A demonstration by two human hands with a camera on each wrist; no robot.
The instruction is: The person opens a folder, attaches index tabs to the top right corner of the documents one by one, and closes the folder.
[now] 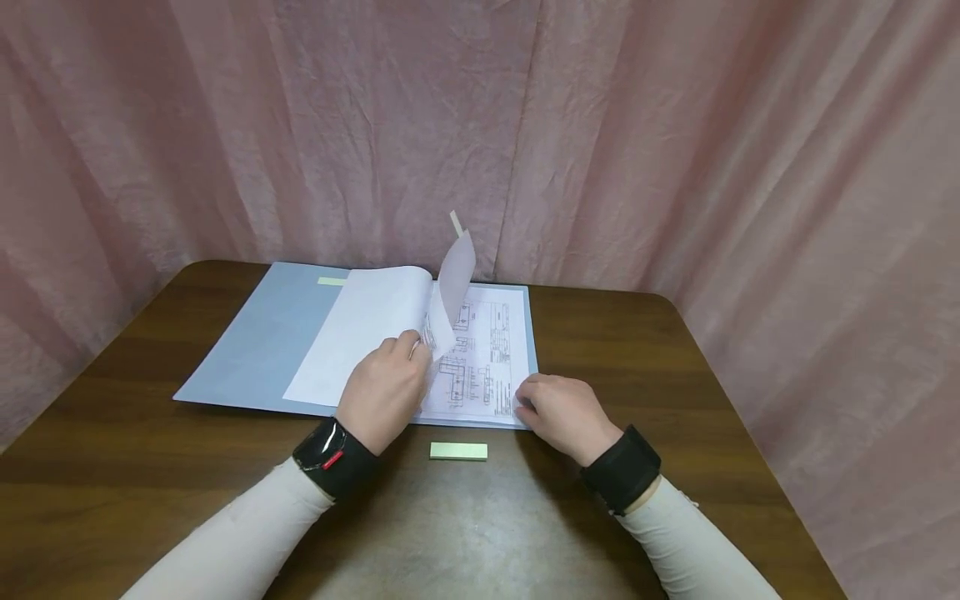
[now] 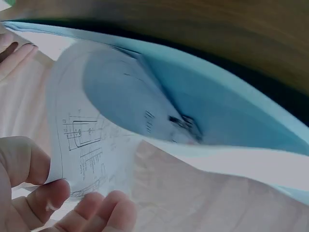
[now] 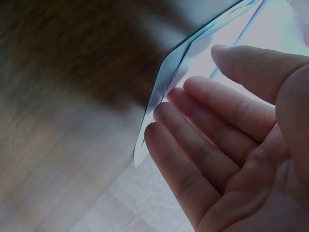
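An open blue folder (image 1: 255, 342) lies on the brown table (image 1: 150, 450) with a stack of white sheets in it. The top flat sheet (image 1: 483, 350) bears printed technical drawings. My left hand (image 1: 408, 354) pinches the lower edge of a few lifted sheets (image 1: 375, 321), which curl over to the left. One sheet (image 1: 457, 271) stands nearly upright, with a small paper tab at its top. In the left wrist view thumb and fingers (image 2: 58, 193) grip a drawing sheet (image 2: 91, 140). My right hand (image 1: 525, 404) rests with straight fingers (image 3: 193, 121) on the stack's lower right corner (image 3: 164, 82).
A pale green sticky-note pad (image 1: 458, 451) lies on the table between my wrists, just in front of the folder. A small green tab (image 1: 331, 281) sits on the folder's far edge. Pink curtain (image 1: 675, 150) closes in the table at the back and both sides.
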